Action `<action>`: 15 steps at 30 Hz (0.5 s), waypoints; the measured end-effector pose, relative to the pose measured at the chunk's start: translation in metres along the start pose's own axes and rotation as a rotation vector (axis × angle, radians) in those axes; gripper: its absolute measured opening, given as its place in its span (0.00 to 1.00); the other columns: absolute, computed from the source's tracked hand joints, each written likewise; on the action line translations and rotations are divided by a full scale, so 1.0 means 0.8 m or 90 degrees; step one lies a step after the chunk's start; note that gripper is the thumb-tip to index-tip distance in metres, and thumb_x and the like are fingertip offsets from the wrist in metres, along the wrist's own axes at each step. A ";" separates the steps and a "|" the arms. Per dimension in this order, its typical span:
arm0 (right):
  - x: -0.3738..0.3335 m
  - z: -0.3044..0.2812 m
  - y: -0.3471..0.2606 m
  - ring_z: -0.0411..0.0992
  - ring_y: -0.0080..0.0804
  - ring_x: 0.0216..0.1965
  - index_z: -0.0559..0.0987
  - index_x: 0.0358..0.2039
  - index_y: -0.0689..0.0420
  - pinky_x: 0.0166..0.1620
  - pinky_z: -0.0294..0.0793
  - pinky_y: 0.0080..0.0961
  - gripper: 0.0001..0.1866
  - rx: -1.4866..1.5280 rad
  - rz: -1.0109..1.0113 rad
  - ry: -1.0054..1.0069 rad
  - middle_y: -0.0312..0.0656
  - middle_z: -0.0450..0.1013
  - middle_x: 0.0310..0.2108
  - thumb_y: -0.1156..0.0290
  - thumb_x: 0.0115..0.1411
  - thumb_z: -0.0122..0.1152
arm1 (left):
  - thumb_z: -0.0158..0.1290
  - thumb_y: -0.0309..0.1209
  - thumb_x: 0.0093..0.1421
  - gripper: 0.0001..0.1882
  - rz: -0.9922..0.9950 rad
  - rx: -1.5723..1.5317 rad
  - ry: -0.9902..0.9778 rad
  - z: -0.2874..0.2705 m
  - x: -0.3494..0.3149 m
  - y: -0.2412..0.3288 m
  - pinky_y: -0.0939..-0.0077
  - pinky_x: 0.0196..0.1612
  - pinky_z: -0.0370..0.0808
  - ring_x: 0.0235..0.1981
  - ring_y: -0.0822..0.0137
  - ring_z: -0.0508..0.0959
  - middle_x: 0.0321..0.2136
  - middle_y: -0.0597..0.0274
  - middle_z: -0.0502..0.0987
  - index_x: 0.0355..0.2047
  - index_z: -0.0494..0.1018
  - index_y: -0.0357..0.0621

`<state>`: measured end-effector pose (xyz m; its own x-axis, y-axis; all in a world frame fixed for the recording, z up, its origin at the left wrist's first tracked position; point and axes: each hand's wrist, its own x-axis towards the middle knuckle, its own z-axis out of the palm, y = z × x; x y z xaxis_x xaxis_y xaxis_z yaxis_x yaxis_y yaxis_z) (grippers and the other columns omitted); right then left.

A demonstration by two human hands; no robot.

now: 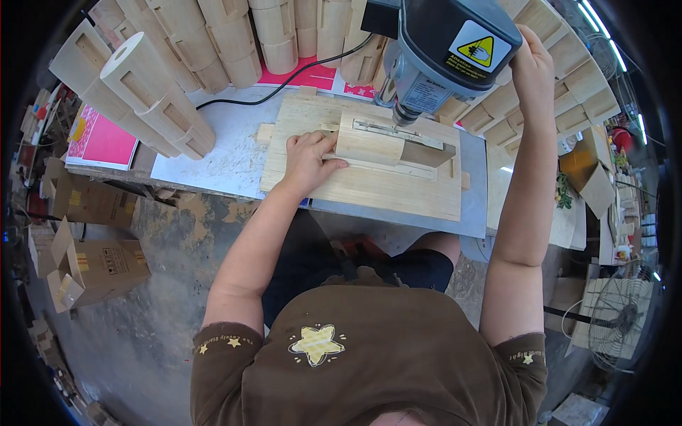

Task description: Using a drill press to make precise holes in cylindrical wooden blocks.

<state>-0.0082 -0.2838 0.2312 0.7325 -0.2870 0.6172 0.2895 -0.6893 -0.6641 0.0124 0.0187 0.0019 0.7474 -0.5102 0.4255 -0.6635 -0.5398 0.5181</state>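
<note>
On a pale wooden board [398, 195] lies a rounded wooden block [369, 147] with a long slot in its top. My left hand [310, 162] grips the block's left end, thumb at the near side and fingers curled toward the far side. Above the slot hangs the chuck [406, 115] of a drill press [447, 50] with a dark cover and a yellow warning sticker. My right hand [533, 67] is closed at the right side of the machine's head; what its fingers grip is hidden behind the housing. A wooden stop piece [426, 153] sits at the block's right.
Stacked wooden cylinders with cut recesses [153, 89] stand along the back and left of the bench. More stacked wooden pieces [561, 92] rise at the right. A black cable [284, 77] crosses behind the board. Cardboard boxes [106, 266] lie at left; a fan [621, 316] stands at right.
</note>
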 end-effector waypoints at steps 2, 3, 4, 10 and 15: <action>-0.022 -0.002 -0.032 0.61 0.18 0.23 0.76 0.34 0.62 0.29 0.61 0.15 0.17 -0.052 -0.048 0.003 0.32 0.65 0.20 0.60 0.63 0.46 | 0.63 0.42 0.40 0.29 0.001 0.007 -0.002 0.001 0.000 0.001 0.67 0.43 0.56 0.35 0.65 0.70 0.27 0.69 0.72 0.45 0.73 0.53; -0.041 -0.004 -0.049 0.62 0.19 0.24 0.75 0.32 0.62 0.30 0.62 0.17 0.14 -0.110 -0.047 0.004 0.35 0.66 0.20 0.64 0.61 0.49 | 0.63 0.42 0.40 0.29 -0.003 0.008 -0.004 0.001 -0.003 0.000 0.67 0.43 0.56 0.35 0.65 0.70 0.27 0.69 0.72 0.45 0.73 0.53; -0.059 -0.016 -0.067 0.63 0.20 0.25 0.74 0.29 0.62 0.30 0.64 0.19 0.10 -0.182 -0.048 0.016 0.39 0.67 0.21 0.67 0.60 0.52 | 0.63 0.42 0.40 0.29 0.020 -0.009 0.003 0.004 0.006 0.004 0.67 0.43 0.56 0.35 0.65 0.70 0.27 0.69 0.71 0.45 0.73 0.54; -0.174 0.017 -0.057 0.61 0.25 0.18 0.76 0.28 0.62 0.24 0.60 0.21 0.05 -0.166 -0.064 0.031 0.39 0.64 0.16 0.76 0.57 0.52 | 0.63 0.42 0.40 0.29 0.017 -0.002 0.006 0.000 0.002 -0.002 0.67 0.42 0.56 0.34 0.64 0.70 0.26 0.68 0.71 0.45 0.74 0.54; -0.221 0.066 0.017 0.66 0.35 0.23 0.76 0.31 0.62 0.28 0.63 0.27 0.05 -0.150 -0.138 0.086 0.42 0.68 0.21 0.78 0.53 0.54 | 0.63 0.42 0.40 0.28 0.018 0.000 -0.014 0.002 0.004 -0.004 0.66 0.42 0.56 0.34 0.64 0.70 0.26 0.66 0.70 0.44 0.74 0.52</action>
<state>-0.1009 -0.2073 0.0908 0.5771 -0.1910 0.7941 0.2678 -0.8743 -0.4049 0.0167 0.0177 0.0008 0.7274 -0.5400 0.4234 -0.6843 -0.5245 0.5066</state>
